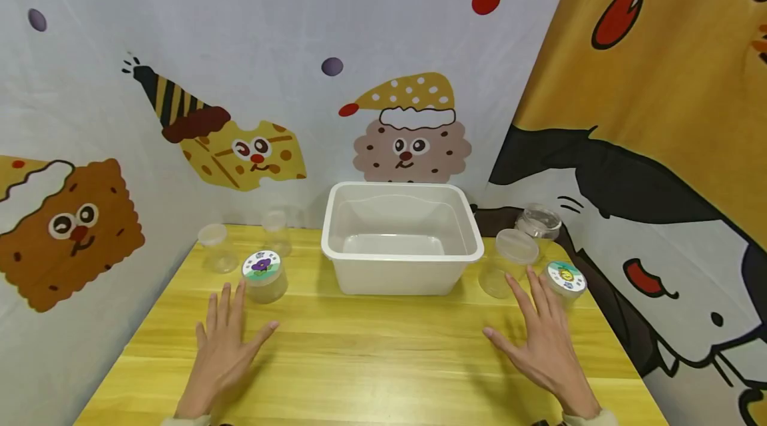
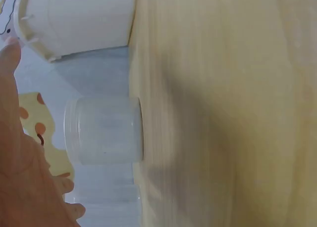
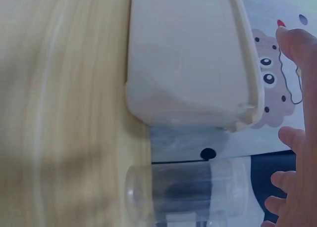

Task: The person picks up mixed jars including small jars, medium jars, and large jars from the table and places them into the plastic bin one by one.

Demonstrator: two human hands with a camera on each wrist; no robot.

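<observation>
My left hand [image 1: 223,346] hovers with fingers spread over the table's left side, just in front of a clear jar with a purple-flower lid [image 1: 263,276]. Behind that jar stand a lidded clear jar [image 1: 218,249] and another small clear jar [image 1: 276,234]. On the other side, my right hand [image 1: 544,345] is spread too, its fingertips near a tall clear jar [image 1: 497,276] and a jar with a yellow-flower lid [image 1: 564,278]. A further clear jar [image 1: 539,221] lies behind these. Neither hand holds anything. In the left wrist view, one translucent jar [image 2: 104,130] shows beyond the hand.
An open white plastic bin [image 1: 395,276] stands at the back middle of the wooden table [image 1: 371,359], between the two groups of jars. A cloth with cartoon figures [image 1: 257,6] hangs right behind the table's back edge and along its sides.
</observation>
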